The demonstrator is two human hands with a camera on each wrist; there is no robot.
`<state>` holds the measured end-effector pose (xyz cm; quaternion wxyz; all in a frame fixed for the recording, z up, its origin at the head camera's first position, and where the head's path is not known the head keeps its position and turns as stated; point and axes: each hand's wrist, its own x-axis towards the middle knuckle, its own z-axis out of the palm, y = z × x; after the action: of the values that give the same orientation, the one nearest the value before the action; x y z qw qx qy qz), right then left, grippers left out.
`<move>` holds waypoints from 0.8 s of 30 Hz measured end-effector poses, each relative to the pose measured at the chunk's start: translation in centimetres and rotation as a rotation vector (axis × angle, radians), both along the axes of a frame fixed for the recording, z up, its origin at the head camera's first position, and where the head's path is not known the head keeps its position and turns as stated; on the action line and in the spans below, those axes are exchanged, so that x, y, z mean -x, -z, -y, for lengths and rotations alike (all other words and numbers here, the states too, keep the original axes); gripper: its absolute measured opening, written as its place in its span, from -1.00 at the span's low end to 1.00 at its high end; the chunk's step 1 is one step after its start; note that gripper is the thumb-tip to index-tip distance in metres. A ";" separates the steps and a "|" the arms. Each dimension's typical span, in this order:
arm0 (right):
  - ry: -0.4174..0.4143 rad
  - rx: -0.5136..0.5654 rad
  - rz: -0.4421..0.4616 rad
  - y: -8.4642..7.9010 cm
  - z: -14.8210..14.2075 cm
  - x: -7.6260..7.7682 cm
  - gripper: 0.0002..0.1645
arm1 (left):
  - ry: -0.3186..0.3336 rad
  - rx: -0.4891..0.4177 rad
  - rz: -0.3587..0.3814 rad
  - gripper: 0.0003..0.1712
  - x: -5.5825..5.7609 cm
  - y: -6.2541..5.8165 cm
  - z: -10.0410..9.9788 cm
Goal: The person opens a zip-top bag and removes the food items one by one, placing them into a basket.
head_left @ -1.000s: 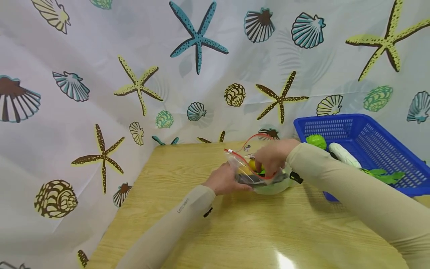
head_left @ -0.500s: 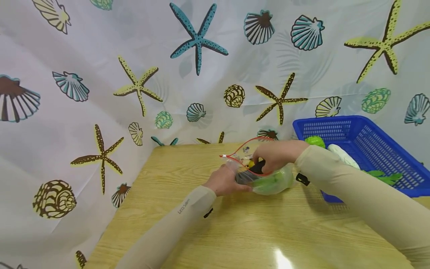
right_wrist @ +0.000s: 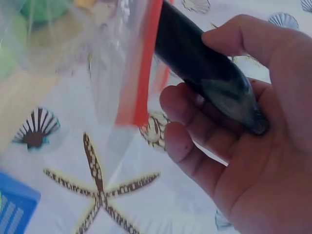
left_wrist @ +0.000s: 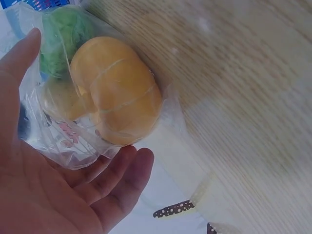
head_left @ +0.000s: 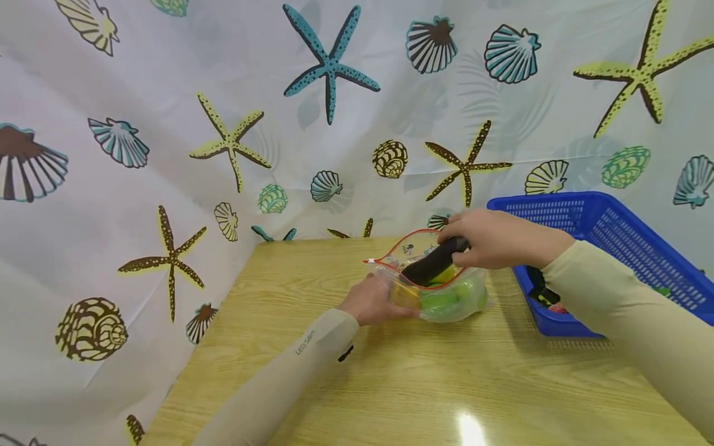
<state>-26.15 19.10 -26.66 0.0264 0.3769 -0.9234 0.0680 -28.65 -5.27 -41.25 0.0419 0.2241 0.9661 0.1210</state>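
A clear zip bag (head_left: 453, 311) with a red zip edge sits on the table, its mouth open. Through the plastic show an orange pumpkin (left_wrist: 119, 90), a green vegetable (left_wrist: 63, 39) and a yellowish piece. My left hand (head_left: 369, 301) holds the bag's left side, thumb in front and fingers behind. A dark, glossy eggplant (head_left: 434, 262) slants up through the bag's mouth, its lower end still inside. My right hand (head_left: 496, 238) grips its upper end between thumb and fingers, above the bag's right side; the right wrist view shows the eggplant (right_wrist: 204, 63) near the red zip.
A blue plastic basket (head_left: 641, 248) stands to the right on the wooden table (head_left: 401, 384); my right forearm crosses over it and hides most of its contents. Behind the table hangs a white cloth (head_left: 357, 136) printed with starfish and shells.
My right hand has come up and to the right out of the bag, drawing the eggplant partly out from where it lay flat. My left hand stays at the bag's side.
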 end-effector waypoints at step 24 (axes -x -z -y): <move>0.394 0.074 -0.144 1.2 -16.9 -3.8 -0.59 | -0.047 0.013 0.051 0.30 -0.1 -0.6 0.0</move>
<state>-22.40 35.97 -27.82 0.1190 0.1918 -0.9718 0.0681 -28.56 -5.32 -40.62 0.0653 0.1978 0.9705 0.1216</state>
